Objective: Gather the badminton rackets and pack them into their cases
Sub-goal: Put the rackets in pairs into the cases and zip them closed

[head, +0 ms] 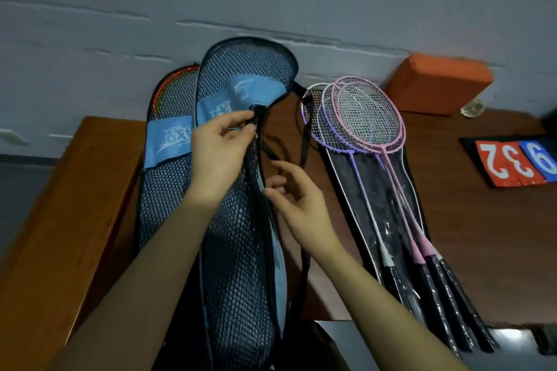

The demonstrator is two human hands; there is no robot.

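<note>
A blue mesh racket case [238, 250] lies lengthwise on the wooden table [470, 220], its top leaning on the wall. My left hand [217, 156] pinches the case's black edge near the zipper. My right hand [289, 190] hovers just right of that edge, fingers curled and apart, touching a black strap. A second blue mesh case [168, 141] lies behind it, with a red-framed racket [168, 81] showing inside. To the right, several pink, purple and white rackets [367, 120] rest on a black case [388, 190], handles toward me.
An orange block [437, 83] stands against the wall at the back right. A score flip-board with red and blue number cards [518, 159] lies at the table's right edge. The table's left edge drops off at the left.
</note>
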